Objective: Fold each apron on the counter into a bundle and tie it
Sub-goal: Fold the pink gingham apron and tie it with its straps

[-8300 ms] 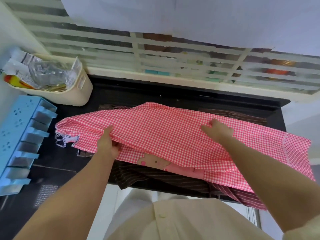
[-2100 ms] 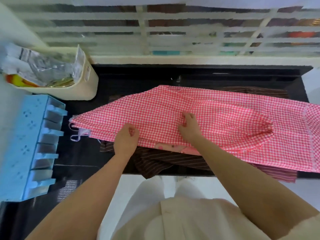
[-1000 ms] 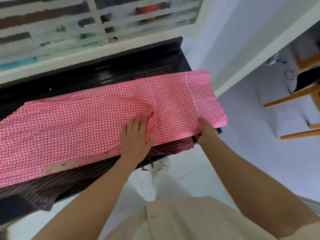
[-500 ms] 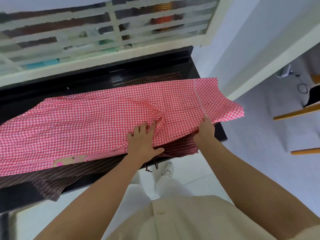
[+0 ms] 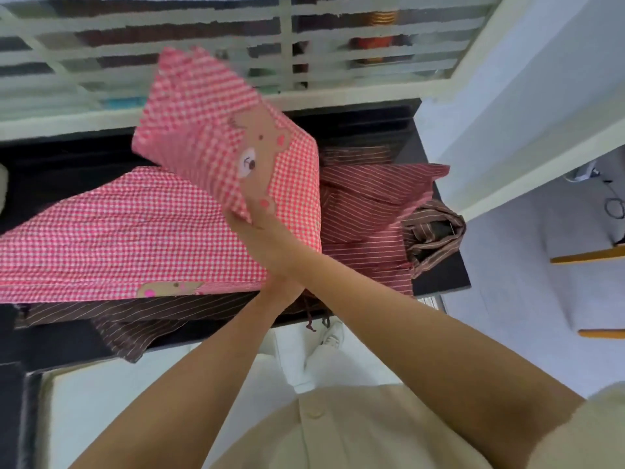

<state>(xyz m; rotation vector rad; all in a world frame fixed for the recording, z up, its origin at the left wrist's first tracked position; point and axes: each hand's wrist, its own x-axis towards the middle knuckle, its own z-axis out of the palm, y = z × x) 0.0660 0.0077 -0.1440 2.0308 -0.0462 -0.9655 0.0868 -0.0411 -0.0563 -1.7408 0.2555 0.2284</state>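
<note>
The pink gingham apron (image 5: pixel 128 228) lies lengthwise on the black counter (image 5: pixel 439 282). My right hand (image 5: pixel 260 221) grips its right end and holds that end lifted and tilted leftward above the rest, with a bear patch (image 5: pixel 260 147) facing me. My left hand (image 5: pixel 280 292) sits at the apron's near edge, mostly hidden under my right forearm, so its grip is unclear. A maroon striped apron (image 5: pixel 365 211) and a brown striped apron (image 5: pixel 436 231) lie uncovered underneath at the right.
More brown striped cloth (image 5: pixel 135 319) hangs over the counter's near edge at the left. A white window grille (image 5: pixel 287 45) runs behind the counter. The counter ends at the right; beyond it are a white wall and wooden chair legs (image 5: pixel 588 255) on the floor.
My right hand has lifted the pink apron's right end off the counter and swung it up and left, uncovering the striped aprons. My left hand has slipped under my right forearm.
</note>
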